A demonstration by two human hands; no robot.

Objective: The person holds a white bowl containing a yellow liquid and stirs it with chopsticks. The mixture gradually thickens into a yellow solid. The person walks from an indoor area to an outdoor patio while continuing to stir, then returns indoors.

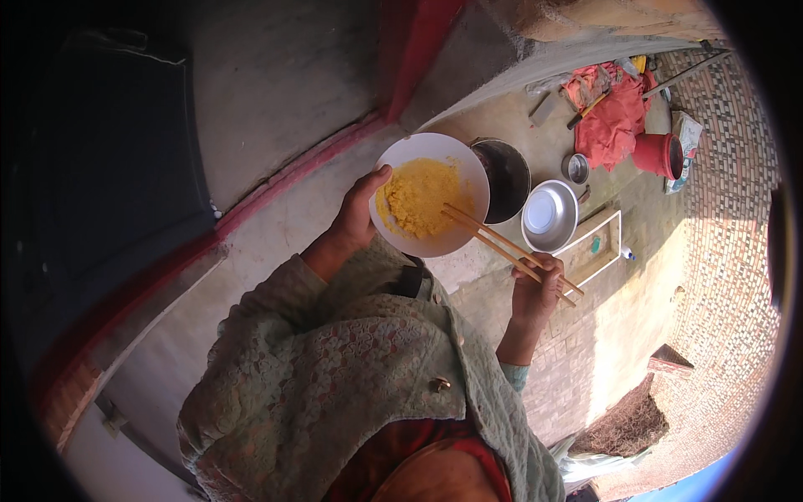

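Note:
My left hand grips the left rim of a white bowl, thumb over the edge. Inside the bowl lies a yellow, crumbly mash, with smears up the walls. In my right hand is a pair of wooden chopsticks, fingers closed round them near their upper ends. Their tips touch the mash at its right side. The fingers under the bowl are hidden. Just beyond the bowl, partly covered by it, stands a dark round pot.
Right of the pot stands a metal basin with a white bowl-like piece inside. A small metal bowl, a red bucket and red cloth lie farther off by the brick wall. A red-edged doorstep runs along the left.

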